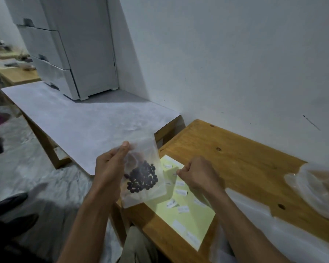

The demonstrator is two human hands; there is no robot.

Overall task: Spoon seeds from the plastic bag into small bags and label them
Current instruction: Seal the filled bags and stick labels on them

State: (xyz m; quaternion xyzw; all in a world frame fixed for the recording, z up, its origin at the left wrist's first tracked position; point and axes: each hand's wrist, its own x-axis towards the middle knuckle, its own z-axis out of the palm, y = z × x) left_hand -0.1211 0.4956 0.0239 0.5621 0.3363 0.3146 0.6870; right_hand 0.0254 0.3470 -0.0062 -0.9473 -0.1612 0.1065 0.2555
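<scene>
Our left hand (110,168) grips a clear crinkly bag (141,171) of round dark seeds (142,177); our right hand (196,175) pinches a white label (176,173) on the yellow sheet (194,215).

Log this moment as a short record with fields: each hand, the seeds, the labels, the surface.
left hand: left hand holds up a small clear plastic bag, thumb and fingers pinching its upper edge
seeds: dark round seeds clustered in the bag's lower half
right hand: right hand curled, fingertips pinching at a small white label on the sheet
labels: pale yellow backing sheet with several white labels on it
surface: wooden table; large clear plastic bag at its right edge
</scene>
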